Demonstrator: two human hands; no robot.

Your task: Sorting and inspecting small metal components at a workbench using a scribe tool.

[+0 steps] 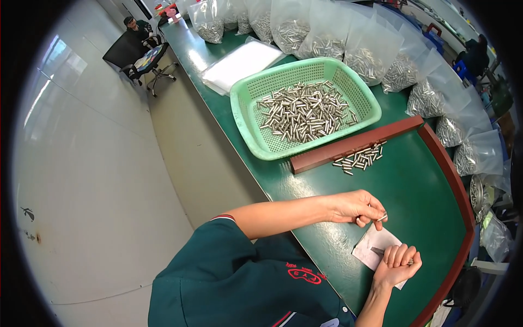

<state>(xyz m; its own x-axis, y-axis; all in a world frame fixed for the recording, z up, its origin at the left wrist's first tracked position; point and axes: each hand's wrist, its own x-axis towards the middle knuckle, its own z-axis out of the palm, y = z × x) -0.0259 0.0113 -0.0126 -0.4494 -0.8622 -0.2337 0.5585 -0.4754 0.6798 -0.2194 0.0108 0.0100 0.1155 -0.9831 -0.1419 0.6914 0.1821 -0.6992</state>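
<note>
My left hand (355, 208) reaches over the green tabletop, its fingertips pinching a small silver metal pin (382, 217). Close below it, my right hand (400, 262) is curled with the fingers folded in; what they hold, if anything, is hidden. Under the right hand lies a whitish sheet or cloth (366, 246). A dark pointed shape (377, 251) shows on it beside the right fingers, and I cannot tell whether it is a tool or a mark. Beyond my left hand, a loose pile of similar metal pins (359, 159) rests against a reddish-brown wooden strip (321, 156).
A pale green plastic basket (251, 143) full of metal pins stands behind the strip. Clear bags of metal parts (364, 64) line the far and right edges. Flat plastic bags (239, 65) lie left of the basket. A curved brown rail (456, 188) borders the right side.
</note>
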